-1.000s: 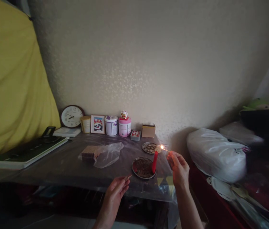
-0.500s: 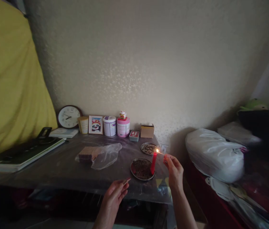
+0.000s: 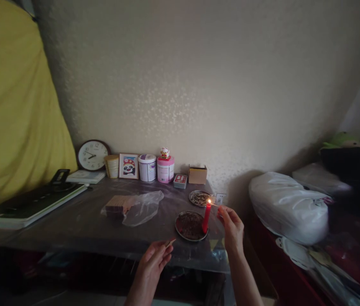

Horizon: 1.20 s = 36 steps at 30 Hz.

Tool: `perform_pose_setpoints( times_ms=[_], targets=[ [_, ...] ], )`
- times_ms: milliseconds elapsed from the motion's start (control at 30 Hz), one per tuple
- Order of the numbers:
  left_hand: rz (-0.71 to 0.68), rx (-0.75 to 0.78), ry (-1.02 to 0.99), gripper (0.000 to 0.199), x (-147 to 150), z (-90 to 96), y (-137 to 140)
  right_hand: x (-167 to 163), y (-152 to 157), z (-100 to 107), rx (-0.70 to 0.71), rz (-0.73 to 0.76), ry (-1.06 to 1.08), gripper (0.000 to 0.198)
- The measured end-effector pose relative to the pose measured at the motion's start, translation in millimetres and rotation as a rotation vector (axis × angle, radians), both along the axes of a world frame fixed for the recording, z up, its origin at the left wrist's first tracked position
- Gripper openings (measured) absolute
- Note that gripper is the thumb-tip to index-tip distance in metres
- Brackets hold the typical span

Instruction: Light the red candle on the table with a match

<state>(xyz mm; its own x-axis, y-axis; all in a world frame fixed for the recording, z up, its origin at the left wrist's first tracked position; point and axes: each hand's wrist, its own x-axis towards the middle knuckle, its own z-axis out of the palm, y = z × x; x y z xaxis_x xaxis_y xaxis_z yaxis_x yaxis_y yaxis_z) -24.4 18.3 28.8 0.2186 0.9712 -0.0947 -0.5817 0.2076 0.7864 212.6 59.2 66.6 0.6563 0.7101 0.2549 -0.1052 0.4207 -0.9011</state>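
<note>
A red candle (image 3: 206, 217) stands upright at the right edge of a dark round metal plate (image 3: 190, 237). My right hand (image 3: 232, 225) pinches a thin burning match (image 3: 213, 205) to the right of the candle. The match's tip meets the candle's top, where a small flame (image 3: 209, 201) glows; whether the wick itself burns I cannot tell. Lower down, in front of the plate, my left hand (image 3: 153, 259) has its fingers closed on a small matchbox (image 3: 170, 242), mostly hidden by the fingers. A second patterned plate (image 3: 195, 198) lies behind the candle.
A stack of small boxes (image 3: 118, 205) lies beside a clear plastic bag (image 3: 143, 209). Along the wall stand a clock (image 3: 93, 155), a framed picture (image 3: 128, 166), two tins (image 3: 165, 171), a card box (image 3: 180, 181) and an open carton (image 3: 198, 174). White bags (image 3: 288, 208) sit at right.
The match in my right hand has shifted slightly left and down, bringing its flame onto the candle's top. My left hand has stayed nearly still.
</note>
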Motion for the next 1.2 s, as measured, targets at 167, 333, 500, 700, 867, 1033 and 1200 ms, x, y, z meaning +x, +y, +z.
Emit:
perform_pose_setpoints(
  times_ms=[167,333,500,700,867,1033,1200],
  targets=[
    [-0.005,0.000,-0.018,0.032,0.1,1.2,-2.5,0.0,-0.3,-0.1,0.005,-0.007,-0.004,0.028],
    [-0.009,0.001,-0.011,0.034,0.2,0.0,-0.6,0.6,3.2,-2.2,0.023,-0.011,-0.013,0.027],
    [-0.018,-0.017,-0.005,0.034,0.8,-4.0,1.4,0.9,4.4,-3.5,0.026,0.007,-0.007,0.026],
    [-0.017,-0.018,-0.014,0.031,1.2,-2.8,0.9,-0.7,-2.3,1.2,0.031,0.037,0.021,0.021],
    [-0.005,-0.017,-0.026,0.031,0.6,-3.7,1.1,-2.1,-7.7,5.8,0.064,0.069,0.089,0.020],
    [0.006,-0.025,-0.023,0.030,1.5,-0.4,-1.2,1.4,-10.2,11.9,0.100,0.084,0.209,0.021],
    [0.003,-0.015,-0.006,0.031,3.3,2.2,-2.4,9.3,-29.5,36.6,0.119,0.095,0.274,0.023]
  ],
)
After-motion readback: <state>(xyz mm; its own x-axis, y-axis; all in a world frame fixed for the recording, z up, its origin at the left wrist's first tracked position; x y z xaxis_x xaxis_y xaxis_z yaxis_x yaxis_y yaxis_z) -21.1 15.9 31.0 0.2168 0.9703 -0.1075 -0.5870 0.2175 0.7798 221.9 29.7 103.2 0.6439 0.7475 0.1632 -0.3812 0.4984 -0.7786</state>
